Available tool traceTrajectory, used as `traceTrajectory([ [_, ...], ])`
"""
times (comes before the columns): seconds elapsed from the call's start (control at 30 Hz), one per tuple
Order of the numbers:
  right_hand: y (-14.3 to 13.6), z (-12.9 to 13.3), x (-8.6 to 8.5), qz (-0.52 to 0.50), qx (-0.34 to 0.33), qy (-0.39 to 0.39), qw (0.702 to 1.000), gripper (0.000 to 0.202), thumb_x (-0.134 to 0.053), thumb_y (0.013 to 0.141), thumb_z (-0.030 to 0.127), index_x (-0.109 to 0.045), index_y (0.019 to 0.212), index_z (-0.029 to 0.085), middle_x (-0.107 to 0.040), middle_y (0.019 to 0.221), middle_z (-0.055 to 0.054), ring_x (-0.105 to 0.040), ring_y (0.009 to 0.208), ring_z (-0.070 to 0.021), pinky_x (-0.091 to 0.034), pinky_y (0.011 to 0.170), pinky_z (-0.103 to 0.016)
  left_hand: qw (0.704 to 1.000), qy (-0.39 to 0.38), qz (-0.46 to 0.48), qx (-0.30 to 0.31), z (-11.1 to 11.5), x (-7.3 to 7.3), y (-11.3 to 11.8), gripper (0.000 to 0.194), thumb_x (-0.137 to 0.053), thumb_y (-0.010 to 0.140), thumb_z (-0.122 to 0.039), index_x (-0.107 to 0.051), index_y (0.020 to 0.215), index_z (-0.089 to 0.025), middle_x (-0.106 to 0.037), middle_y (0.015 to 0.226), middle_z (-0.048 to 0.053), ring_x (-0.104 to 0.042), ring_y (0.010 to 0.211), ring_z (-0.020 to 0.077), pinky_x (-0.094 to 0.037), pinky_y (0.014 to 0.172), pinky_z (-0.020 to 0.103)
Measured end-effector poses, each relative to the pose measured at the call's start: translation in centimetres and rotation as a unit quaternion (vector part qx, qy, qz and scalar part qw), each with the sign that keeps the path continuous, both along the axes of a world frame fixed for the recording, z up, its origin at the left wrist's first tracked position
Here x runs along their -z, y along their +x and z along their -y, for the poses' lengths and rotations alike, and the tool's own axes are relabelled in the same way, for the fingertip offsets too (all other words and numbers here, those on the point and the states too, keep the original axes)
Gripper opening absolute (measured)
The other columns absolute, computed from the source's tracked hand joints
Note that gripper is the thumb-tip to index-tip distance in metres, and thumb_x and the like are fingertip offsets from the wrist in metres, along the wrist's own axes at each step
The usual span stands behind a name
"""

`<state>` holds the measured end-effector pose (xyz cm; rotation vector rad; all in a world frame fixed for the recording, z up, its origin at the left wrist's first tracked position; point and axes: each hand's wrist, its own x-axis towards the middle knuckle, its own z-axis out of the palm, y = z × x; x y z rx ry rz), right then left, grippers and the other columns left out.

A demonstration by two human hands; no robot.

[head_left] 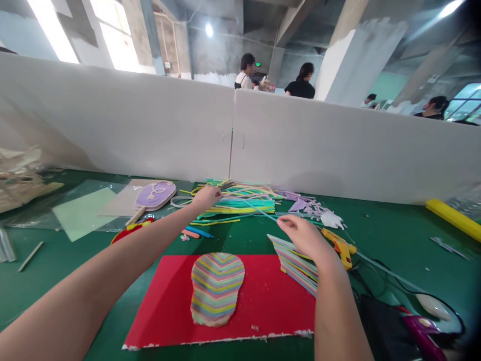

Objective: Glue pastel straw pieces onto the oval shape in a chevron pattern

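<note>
My right hand (302, 234) pinches the near end of a thin light-blue strip (259, 208), which slants back over the pile. My left hand (208, 197) is closed at the left end of the pile of coloured strips (250, 204); what its fingers grip, if anything, is hidden. A small grey object (226, 185) lies just past its fingertips. In front of both hands, a rounded piece covered in striped chevrons (218, 288) rests on a red board (270, 296). Beneath my right hand, a slanted striped panel (295, 263) overlaps the board's right side.
An orange glue gun (340, 246) lies right of my right hand, its cord trailing. Purple scraps (311, 205) are behind it. A lilac fan-shaped piece (155, 195) and a pale green sheet (84, 213) lie left. A white partition (338, 150) closes the table's back; people are beyond.
</note>
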<state>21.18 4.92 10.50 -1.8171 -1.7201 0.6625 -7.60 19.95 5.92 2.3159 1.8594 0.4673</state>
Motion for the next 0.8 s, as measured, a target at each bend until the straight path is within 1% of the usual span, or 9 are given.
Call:
traceTrajectory([
  [0.13, -0.2, 0.0, -0.4, -0.041, 0.022, 0.074, 0.996, 0.024, -0.052, 0.082, 0.037, -0.068, 0.092, 0.022, -0.073, 0.09, -0.007, -0.068, 0.083, -0.0216, -0.05, 0.073, -0.033, 0.996, 0.051, 0.071, -0.03, 1.5, -1.6, -0.4, 0.023, -0.048, 0.084, -0.03, -0.068, 0.089, -0.019, -0.071, 0.08, 0.004, -0.063, 0.075, 0.0181, -0.041, 0.061, 0.023],
  [0.27, -1.2, 0.8, -2.1, -0.051, 0.039, 0.232, 0.971, 0.024, -0.052, 0.084, 0.036, -0.069, 0.092, 0.02, -0.073, 0.087, -0.006, -0.067, 0.077, -0.0203, -0.051, 0.071, -0.033, 0.986, 0.097, 0.134, -0.018, 5.1, -2.5, 0.0, 0.024, -0.044, 0.088, -0.03, -0.064, 0.094, -0.018, -0.07, 0.081, 0.002, -0.061, 0.074, 0.0148, -0.043, 0.065, 0.021],
  [0.33, -2.0, 1.4, -3.0, -0.027, 0.015, 0.304, 0.952, 0.023, -0.052, 0.086, 0.035, -0.069, 0.091, 0.021, -0.072, 0.09, -0.006, -0.066, 0.074, -0.0191, -0.051, 0.07, -0.032, 0.982, 0.109, 0.158, -0.004, 7.5, -2.6, 0.3, 0.021, -0.045, 0.088, -0.029, -0.064, 0.089, -0.019, -0.07, 0.081, 0.0, -0.061, 0.073, 0.0136, -0.044, 0.067, 0.02],
  [0.43, -3.5, 2.6, -3.5, 0.009, -0.057, 0.358, 0.932, 0.021, -0.051, 0.089, 0.031, -0.069, 0.095, 0.024, -0.07, 0.096, -0.005, -0.065, 0.084, -0.0192, -0.052, 0.075, -0.034, 0.967, 0.112, 0.216, 0.076, 11.1, -2.2, 0.3, 0.017, -0.049, 0.087, -0.028, -0.063, 0.084, -0.02, -0.068, 0.079, 0.0, -0.061, 0.073, 0.0143, -0.045, 0.07, 0.022],
  [0.5, -4.7, 3.4, -3.1, 0.026, -0.116, 0.363, 0.924, 0.021, -0.049, 0.091, 0.027, -0.068, 0.098, 0.025, -0.069, 0.099, -0.005, -0.063, 0.094, -0.0194, -0.051, 0.084, -0.035, 0.967, 0.086, 0.204, 0.129, 13.2, -1.7, 0.1, 0.014, -0.049, 0.086, -0.027, -0.062, 0.082, -0.021, -0.067, 0.08, 0.0, -0.061, 0.075, 0.0149, -0.045, 0.07, 0.023],
  [0.63, -6.3, 4.0, -1.1, 0.044, -0.199, 0.328, 0.922, 0.021, -0.05, 0.091, 0.025, -0.068, 0.102, 0.025, -0.068, 0.102, -0.004, -0.062, 0.1, -0.0173, -0.049, 0.089, -0.03, 0.968, 0.022, 0.191, 0.16, 16.4, -1.1, -0.5, 0.014, -0.049, 0.087, -0.025, -0.061, 0.081, -0.022, -0.067, 0.08, 0.0, -0.062, 0.078, 0.0156, -0.045, 0.07, 0.024],
  [0.7, -5.9, 3.0, 0.3, 0.049, -0.189, 0.305, 0.932, 0.022, -0.049, 0.092, 0.028, -0.069, 0.1, 0.025, -0.069, 0.1, -0.004, -0.063, 0.096, -0.0172, -0.05, 0.085, -0.029, 0.97, -0.009, 0.192, 0.15, 17.4, -1.0, -0.9, 0.013, -0.049, 0.086, -0.026, -0.061, 0.082, -0.023, -0.068, 0.082, 0.0, -0.063, 0.078, 0.0159, -0.045, 0.069, 0.024],
  [0.73, -5.3, 2.0, 1.0, 0.052, -0.164, 0.295, 0.94, 0.023, -0.047, 0.092, 0.029, -0.069, 0.097, 0.025, -0.07, 0.097, -0.004, -0.065, 0.092, -0.0175, -0.05, 0.084, -0.029, 0.971, -0.023, 0.193, 0.139, 17.8, -0.9, -1.2, 0.013, -0.049, 0.086, -0.026, -0.061, 0.082, -0.023, -0.068, 0.082, 0.0, -0.063, 0.078, 0.0161, -0.045, 0.068, 0.024],
  [0.8, -3.3, -1.0, 2.4, 0.072, -0.075, 0.284, 0.953, 0.024, -0.049, 0.09, 0.031, -0.07, 0.094, 0.022, -0.072, 0.093, -0.006, -0.066, 0.085, -0.0199, -0.05, 0.08, -0.032, 0.974, -0.049, 0.19, 0.114, 18.4, -0.6, -1.8, 0.014, -0.048, 0.085, -0.027, -0.062, 0.082, -0.023, -0.068, 0.082, 0.0, -0.063, 0.078, 0.0169, -0.045, 0.067, 0.025],
])
